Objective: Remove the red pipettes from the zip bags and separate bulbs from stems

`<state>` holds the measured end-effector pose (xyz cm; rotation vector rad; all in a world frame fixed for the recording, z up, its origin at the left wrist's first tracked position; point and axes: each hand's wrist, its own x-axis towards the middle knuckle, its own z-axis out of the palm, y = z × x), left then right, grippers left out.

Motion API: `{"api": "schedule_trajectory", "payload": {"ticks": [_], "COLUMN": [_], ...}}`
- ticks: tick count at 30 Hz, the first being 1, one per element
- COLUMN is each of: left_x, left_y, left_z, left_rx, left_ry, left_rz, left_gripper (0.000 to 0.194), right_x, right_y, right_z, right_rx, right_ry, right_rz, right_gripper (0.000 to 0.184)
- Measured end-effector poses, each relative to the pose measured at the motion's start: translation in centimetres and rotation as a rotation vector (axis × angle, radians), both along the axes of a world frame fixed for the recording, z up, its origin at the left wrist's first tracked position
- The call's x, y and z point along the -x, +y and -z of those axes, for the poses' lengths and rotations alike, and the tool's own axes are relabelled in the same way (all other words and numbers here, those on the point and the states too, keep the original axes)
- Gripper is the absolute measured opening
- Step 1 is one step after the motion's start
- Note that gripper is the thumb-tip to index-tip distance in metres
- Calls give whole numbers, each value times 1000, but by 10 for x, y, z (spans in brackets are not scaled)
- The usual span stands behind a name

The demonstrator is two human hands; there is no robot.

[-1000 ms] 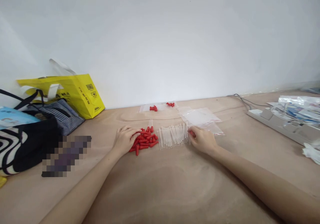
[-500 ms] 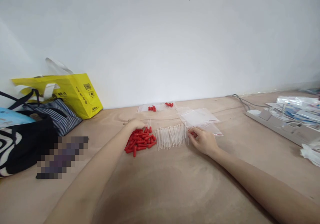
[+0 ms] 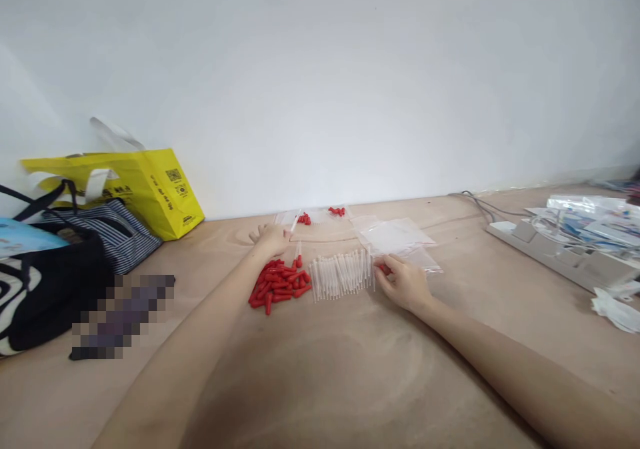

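My left hand (image 3: 270, 239) is beyond the heap of red rubber bulbs (image 3: 280, 282), its thumb and finger pinching a clear dropper tube (image 3: 297, 219) that points up; a trace of red shows at its lower end. Just below, another dropper (image 3: 299, 255) with a red bulb lies by the heap. My right hand (image 3: 403, 281) is closed at the right end of a row of clear tubes (image 3: 343, 275). Between its fingertips sits a red rubber bulb (image 3: 383, 268), partly hidden.
Behind lie flat clear bags holding red-bulbed droppers (image 3: 337, 211), and zip bags (image 3: 395, 235) are stacked right of them. A yellow bag (image 3: 175, 195) and a black bag (image 3: 60, 295) stand left. A power strip (image 3: 545, 252) with plastic packets lies right.
My left hand has moved up and away from the red bulbs, and the clear tube now shows in its fingers. My right hand has stayed nearly in place.
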<state>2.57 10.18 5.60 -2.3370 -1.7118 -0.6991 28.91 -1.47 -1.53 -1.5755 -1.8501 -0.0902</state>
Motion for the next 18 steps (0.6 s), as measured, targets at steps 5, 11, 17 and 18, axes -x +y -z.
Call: {"api": "schedule_trajectory", "payload": {"ticks": [5,11,17,18], "left_x": [-7,-3,-8,-9], "left_y": [-69,-124,-124,-124], "left_z": [6,47,63,64], "left_rx": [-95,-344,-379,-369], "left_ry": [88,149,45,25], "left_rz": [165,458,496,501], "left_gripper": [18,18,11,10], "right_x": [9,40,59,61], "right_y": [-7,-21,-14,-12], "right_z": [4,6,8,9], "right_rx": [-212,-386,-455,-453], "right_ry": [-24,-117,-311,-317], "right_rz": [-223,-372,-356,-372], "right_gripper": [15,19,17,15]}}
